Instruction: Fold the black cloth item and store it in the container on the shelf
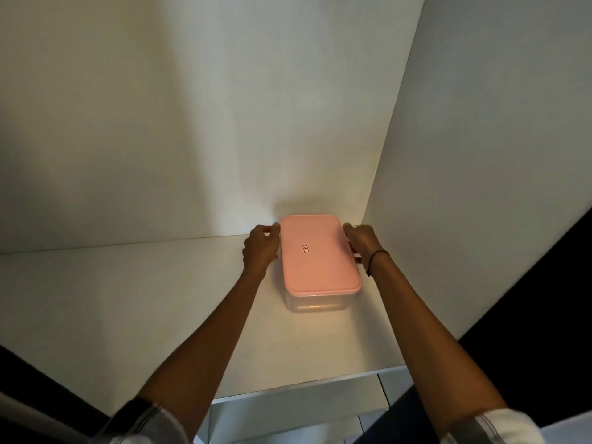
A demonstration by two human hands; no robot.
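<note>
A clear plastic container [315, 301] with a pink lid [317, 254] stands on the white shelf [160, 299], near the back right corner. The lid is on and carries a small label at its middle. My left hand [260, 248] grips the container's left side near the far end, fingers curled over the lid's edge. On the opposite side, my right hand [362, 240] holds the lid's edge, with a dark band around that wrist. No black cloth item is in view, and I cannot tell what is inside the container.
White walls close the shelf at the back [224, 123] and on the right [480, 155]. The shelf's front edge [304, 387] runs below my forearms. Dark areas lie at the lower left and far right.
</note>
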